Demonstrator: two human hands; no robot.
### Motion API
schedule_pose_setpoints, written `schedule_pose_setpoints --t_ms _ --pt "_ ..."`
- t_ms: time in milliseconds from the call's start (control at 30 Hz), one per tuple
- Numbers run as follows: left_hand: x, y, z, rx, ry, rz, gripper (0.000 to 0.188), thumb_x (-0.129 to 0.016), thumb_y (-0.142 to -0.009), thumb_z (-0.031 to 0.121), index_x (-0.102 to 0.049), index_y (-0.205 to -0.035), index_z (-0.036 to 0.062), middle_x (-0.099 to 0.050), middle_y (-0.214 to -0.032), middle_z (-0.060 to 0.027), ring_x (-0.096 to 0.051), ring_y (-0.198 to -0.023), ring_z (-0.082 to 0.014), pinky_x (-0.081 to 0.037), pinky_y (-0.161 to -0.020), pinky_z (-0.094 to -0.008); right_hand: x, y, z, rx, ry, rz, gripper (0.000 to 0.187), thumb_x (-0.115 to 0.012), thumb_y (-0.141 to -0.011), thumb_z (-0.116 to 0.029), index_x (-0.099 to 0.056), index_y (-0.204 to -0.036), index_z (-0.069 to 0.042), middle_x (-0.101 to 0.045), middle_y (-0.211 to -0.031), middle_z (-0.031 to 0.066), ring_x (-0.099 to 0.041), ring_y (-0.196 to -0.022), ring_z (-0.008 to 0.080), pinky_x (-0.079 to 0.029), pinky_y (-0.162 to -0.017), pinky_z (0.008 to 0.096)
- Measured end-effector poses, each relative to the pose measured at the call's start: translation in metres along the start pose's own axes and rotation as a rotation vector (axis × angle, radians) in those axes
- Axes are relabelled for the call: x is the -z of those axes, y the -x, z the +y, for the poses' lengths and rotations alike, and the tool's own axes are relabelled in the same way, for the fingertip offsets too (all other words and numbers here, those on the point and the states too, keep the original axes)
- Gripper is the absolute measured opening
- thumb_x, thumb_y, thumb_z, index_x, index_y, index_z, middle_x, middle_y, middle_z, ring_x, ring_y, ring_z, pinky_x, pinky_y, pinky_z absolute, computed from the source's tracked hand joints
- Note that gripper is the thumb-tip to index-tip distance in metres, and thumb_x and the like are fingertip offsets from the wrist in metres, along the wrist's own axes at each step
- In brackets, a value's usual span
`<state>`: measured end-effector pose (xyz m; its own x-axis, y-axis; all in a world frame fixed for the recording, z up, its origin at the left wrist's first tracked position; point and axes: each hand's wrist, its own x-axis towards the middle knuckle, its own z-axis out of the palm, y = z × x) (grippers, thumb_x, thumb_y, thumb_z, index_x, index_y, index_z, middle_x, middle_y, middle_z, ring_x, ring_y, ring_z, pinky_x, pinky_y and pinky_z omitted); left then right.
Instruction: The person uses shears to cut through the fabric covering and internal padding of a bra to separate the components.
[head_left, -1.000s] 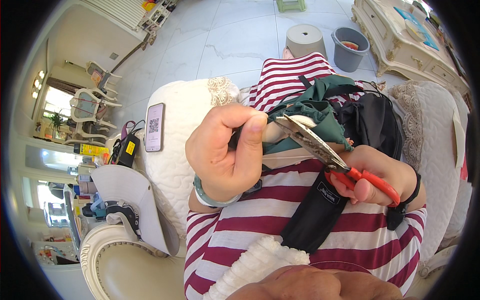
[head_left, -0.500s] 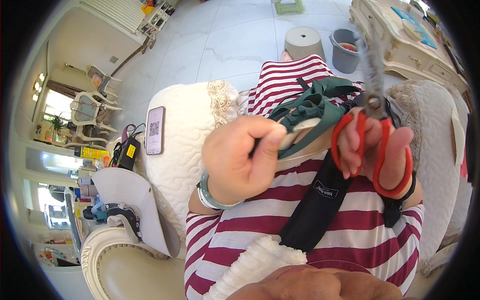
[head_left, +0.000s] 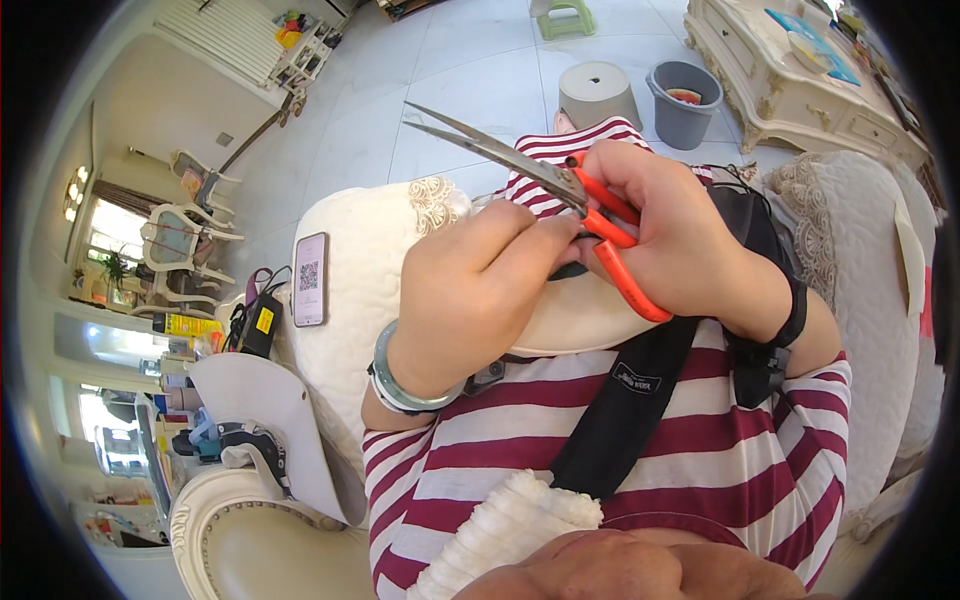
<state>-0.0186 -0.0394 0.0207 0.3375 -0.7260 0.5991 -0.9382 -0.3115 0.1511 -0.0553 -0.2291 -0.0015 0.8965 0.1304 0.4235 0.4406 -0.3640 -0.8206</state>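
My right hand [head_left: 690, 235] grips the orange-red handles of metal scissors [head_left: 545, 178]. Their blades stand slightly apart and point to the far left, above my left knuckles. Closed, with its fingers pinched, my left hand [head_left: 475, 285] meets the right fingertips just below the scissors' pivot. What it pinches is mostly hidden; only a small dark bit [head_left: 568, 271] shows under the fingers. Beneath both hands a smooth cream-coloured curved thing [head_left: 600, 318] lies over my lap; its kind is unclear.
A phone [head_left: 311, 280] lies on the cream quilted cushion [head_left: 365, 260] to my left. Nearer are a grey-white sun visor [head_left: 270, 420] and a chair back [head_left: 270, 540]. A black strap [head_left: 625, 410] crosses my striped shirt. Ahead stand a stool [head_left: 598, 95] and a grey bucket [head_left: 682, 115].
The scissors have swung from pointing far away to pointing left, and my right hand now grips them firmly. Both hands have come together. The dark green fabric is out of sight.
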Motion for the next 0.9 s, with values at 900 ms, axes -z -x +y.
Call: schedule_pose_setpoints --t_ms 900 --pt "0.037 -0.004 -0.034 -0.414 -0.181 -0.192 0.015 -0.066 -0.062 0.001 -0.052 -0.068 0.0035 -0.046 -0.065 -0.0061 -0.046 -0.056 -0.024 -0.036 -0.045 -0.0339 0.01 -0.001 0.005 0.024 -0.309 -0.11 0.018 -0.061 -0.077 0.006 -0.051 -0.092 0.003 -0.056 -0.081 0.0057 -0.049 -0.076 0.008 -0.045 -0.069 0.0248"
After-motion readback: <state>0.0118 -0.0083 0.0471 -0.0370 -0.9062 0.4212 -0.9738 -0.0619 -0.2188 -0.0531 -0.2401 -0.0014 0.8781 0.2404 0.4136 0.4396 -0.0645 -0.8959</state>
